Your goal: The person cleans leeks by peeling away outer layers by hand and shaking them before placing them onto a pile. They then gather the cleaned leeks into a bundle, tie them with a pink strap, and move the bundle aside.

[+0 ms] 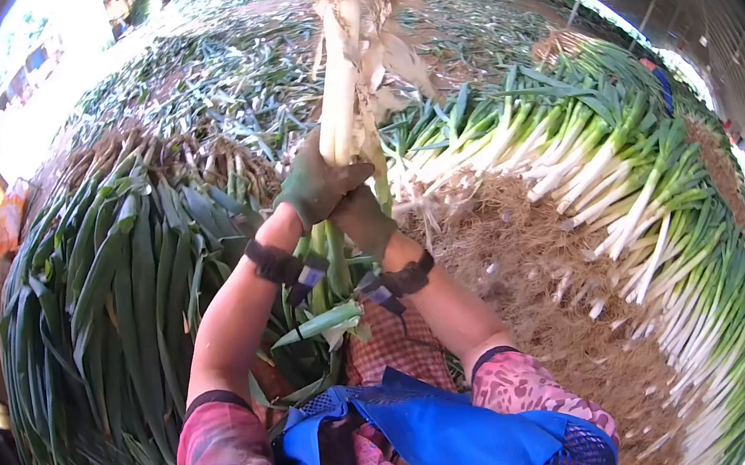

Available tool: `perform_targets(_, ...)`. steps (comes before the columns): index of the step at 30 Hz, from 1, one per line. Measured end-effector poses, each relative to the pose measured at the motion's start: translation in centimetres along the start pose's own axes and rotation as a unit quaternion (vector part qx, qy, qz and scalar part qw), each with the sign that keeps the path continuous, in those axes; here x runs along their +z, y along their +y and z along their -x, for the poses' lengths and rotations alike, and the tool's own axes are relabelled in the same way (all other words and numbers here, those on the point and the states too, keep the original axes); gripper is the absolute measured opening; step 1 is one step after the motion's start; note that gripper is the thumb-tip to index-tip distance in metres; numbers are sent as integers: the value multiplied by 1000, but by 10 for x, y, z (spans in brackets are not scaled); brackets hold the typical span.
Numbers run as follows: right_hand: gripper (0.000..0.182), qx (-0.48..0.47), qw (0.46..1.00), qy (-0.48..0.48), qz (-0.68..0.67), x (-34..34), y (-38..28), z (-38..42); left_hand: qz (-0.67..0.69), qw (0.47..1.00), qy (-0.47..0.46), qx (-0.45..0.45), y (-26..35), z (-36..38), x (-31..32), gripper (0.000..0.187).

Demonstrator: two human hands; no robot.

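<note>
A thick leek (pixel 341 78) stands root end up in front of me, its white shank bare on one side. Pale, dry outer leaves (pixel 388 58) hang loose along its right side. My left hand (pixel 315 184), in a dark green glove, is wrapped round the shank. Just below and to the right, my gloved right hand (pixel 364 221) is closed against the same leek, where a loose leaf strip runs down to it; its fingers are partly hidden. Green leaves (pixel 337 260) hang below the hands.
To the left lies a big heap of untrimmed leeks (pixel 118 282), roots away from me. A curved row of cleaned leeks (pixel 611 166) lies on the right, around a pile of roots and dry scraps (pixel 528 288). Leaf litter (pixel 215 84) covers the ground ahead.
</note>
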State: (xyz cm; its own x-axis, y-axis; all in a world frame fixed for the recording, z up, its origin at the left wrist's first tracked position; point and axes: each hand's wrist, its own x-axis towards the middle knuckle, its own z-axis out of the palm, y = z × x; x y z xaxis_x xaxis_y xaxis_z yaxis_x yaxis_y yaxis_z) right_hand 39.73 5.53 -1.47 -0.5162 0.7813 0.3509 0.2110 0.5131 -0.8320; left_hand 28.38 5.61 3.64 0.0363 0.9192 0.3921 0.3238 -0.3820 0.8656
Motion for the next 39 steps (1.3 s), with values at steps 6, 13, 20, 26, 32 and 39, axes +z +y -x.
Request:
perform_targets(6, 58, -16, 998, 24, -56, -76, -45, 24, 110, 991, 21, -67, -10, 12, -18, 42)
perform_targets(13, 64, -240, 968, -63, -27, -108, -51, -40, 106, 993, -46, -38, 12, 31, 13, 58)
perform_targets(20, 29, -67, 942, -171, 282, -110, -67, -41, 168, 977, -103, -79, -7, 44, -19, 55)
perform_targets(26, 25, -411, 773, 148, 460, -173, -95, -77, 171, 982, -71, -38, -15, 51, -41, 43)
perform_targets(32, 26, -196, 957, 213, 35, -347, -141, -105, 170, 975, -64, -130, -30, 65, -35, 35)
perform_targets(39, 46, -418, 855, -93, 291, -216, -156, -82, 78, 993, -6, -85, -35, 55, -17, 49)
